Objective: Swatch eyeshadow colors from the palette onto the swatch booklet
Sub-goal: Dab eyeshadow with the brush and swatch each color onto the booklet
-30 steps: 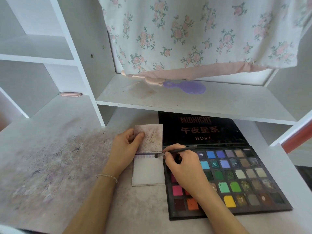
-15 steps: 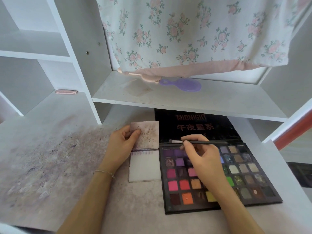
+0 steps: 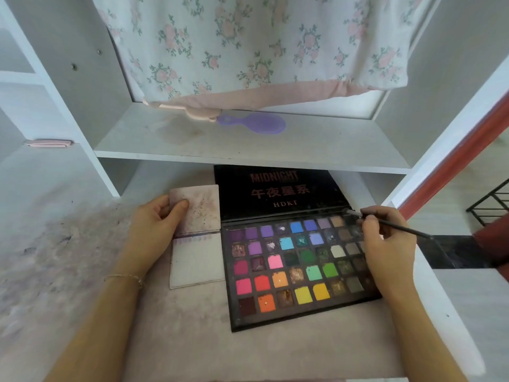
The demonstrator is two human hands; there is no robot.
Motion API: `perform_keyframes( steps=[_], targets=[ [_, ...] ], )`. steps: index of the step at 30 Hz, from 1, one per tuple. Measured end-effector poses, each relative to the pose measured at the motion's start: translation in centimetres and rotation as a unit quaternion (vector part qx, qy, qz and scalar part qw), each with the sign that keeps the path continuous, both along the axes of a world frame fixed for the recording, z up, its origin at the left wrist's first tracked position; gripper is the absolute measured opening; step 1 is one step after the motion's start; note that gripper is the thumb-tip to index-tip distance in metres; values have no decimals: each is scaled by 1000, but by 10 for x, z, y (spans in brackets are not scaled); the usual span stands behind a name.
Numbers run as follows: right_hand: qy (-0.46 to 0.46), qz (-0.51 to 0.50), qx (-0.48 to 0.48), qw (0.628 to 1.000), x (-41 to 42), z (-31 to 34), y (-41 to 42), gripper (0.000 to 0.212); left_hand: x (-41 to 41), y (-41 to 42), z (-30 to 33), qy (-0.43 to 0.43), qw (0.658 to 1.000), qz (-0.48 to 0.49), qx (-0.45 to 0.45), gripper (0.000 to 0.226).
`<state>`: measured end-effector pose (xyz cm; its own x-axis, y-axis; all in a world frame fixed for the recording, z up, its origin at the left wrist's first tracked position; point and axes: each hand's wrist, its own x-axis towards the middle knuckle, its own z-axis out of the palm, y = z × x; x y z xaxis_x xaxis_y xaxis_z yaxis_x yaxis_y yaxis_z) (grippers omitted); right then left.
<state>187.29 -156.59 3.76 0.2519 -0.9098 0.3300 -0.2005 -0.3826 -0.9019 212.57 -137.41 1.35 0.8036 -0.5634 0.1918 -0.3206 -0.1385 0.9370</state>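
An open black eyeshadow palette (image 3: 297, 271) with several coloured pans lies on the desk, its lid (image 3: 275, 191) propped back. Left of it sits the small swatch booklet (image 3: 197, 260), its cover page (image 3: 203, 210) flipped up. My left hand (image 3: 155, 227) grips the left edge of that flipped page, thumb on top. My right hand (image 3: 388, 244) pinches a thin dark makeup brush (image 3: 391, 224) over the palette's right end. The brush tip points left, at the top right corner of the pans.
A white shelf (image 3: 248, 150) hangs low over the palette lid, with a purple hairbrush (image 3: 256, 124) on it and a floral cloth (image 3: 248, 45) above. A pink flat object (image 3: 48, 143) lies at the left. The desk (image 3: 68, 257) is stained with powder. A white upright (image 3: 440, 150) stands at the right.
My right hand has carried the brush from the booklet's edge rightward across the palette to its top right corner. My left hand has kept its hold on the booklet page.
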Motion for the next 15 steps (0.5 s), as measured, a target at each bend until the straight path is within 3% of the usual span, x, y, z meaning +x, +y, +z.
perform_keyframes(
  steps=[5,15],
  targets=[
    [34,-88,21,995,-6,-5,-9,14,0,0,-1,-6,1000,-6,8,13],
    [78,-60,37,994,-6,-7,-13,10,2,0,-3,-10,1000,8,16,11]
  ],
)
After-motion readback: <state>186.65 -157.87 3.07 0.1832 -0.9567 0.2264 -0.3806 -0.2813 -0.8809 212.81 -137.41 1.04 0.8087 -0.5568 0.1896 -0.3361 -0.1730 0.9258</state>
